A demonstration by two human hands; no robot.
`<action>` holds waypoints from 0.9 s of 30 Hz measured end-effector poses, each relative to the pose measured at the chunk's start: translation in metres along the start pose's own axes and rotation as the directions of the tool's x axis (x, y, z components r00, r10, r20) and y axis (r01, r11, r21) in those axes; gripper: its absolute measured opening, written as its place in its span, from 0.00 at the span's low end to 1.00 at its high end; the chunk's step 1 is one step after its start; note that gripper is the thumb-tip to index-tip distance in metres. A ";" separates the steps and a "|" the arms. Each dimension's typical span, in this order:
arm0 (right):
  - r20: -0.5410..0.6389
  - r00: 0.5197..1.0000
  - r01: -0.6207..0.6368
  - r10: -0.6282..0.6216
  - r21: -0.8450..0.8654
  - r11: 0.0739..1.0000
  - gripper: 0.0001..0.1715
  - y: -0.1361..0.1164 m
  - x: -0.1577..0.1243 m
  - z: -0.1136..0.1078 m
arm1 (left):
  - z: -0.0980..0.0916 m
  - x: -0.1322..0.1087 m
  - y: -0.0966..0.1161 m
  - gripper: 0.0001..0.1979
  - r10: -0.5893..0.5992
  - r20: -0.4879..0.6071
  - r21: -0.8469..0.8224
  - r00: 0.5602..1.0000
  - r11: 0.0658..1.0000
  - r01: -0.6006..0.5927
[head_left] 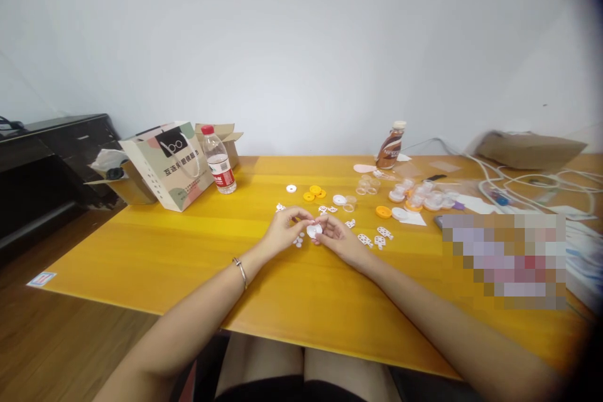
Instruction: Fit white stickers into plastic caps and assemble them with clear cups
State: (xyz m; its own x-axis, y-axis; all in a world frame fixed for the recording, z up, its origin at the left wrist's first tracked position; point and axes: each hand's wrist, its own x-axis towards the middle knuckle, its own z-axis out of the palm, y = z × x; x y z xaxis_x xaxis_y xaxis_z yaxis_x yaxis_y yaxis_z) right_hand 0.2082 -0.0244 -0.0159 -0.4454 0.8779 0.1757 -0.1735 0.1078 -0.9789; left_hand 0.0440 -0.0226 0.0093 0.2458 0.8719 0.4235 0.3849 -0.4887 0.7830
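Both hands meet over the middle of the table around a small white plastic disc (313,232). My left hand (284,230), with a bracelet on its wrist, is closed with its fingertips at the disc's upper left edge. My right hand (339,237) pinches the disc from the right. Small white round pieces (298,240) lie just under my left hand. White cut-out pieces with holes (365,239) are scattered right of my right hand. Beyond the hands are yellow discs (315,192), a white ring-like disc (291,188) and clear plastic cups (368,185).
At the back left stand a paper bag (181,166), a water bottle (219,163) and cardboard boxes. A brown drink bottle (392,146) stands at the back. To the right are clustered clear-topped pieces (426,195), white cables (485,182), a brown package (527,149) and a blurred-out patch.
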 end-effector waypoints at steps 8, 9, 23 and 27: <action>-0.013 1.000 0.003 -0.003 0.006 1.000 0.18 0.001 0.000 0.002 | 0.001 0.000 -0.005 0.04 0.029 0.021 0.071 0.999 0.997 -0.030; -0.012 1.000 0.003 -0.003 0.004 1.000 0.19 0.002 0.000 0.002 | 0.002 0.000 -0.006 0.03 0.025 0.013 0.077 1.000 0.997 -0.026; -0.007 1.000 -0.012 0.011 -0.067 0.998 0.18 0.004 0.000 0.000 | 0.001 -0.001 -0.010 0.06 -0.122 0.022 0.101 0.992 0.988 0.119; -0.018 1.000 -0.011 0.010 -0.077 0.997 0.17 0.006 0.000 -0.001 | 0.005 -0.002 -0.013 0.07 -0.199 0.065 -0.038 0.978 0.979 0.202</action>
State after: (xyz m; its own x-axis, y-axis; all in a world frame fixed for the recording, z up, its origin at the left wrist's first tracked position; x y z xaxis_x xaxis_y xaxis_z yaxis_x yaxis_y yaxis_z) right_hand 0.2077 -0.0231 -0.0217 -0.4315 0.8871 0.1640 -0.1005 0.1334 -0.9860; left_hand 0.0431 -0.0178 -0.0044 0.2214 0.9480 0.2287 0.3927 -0.3013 0.8689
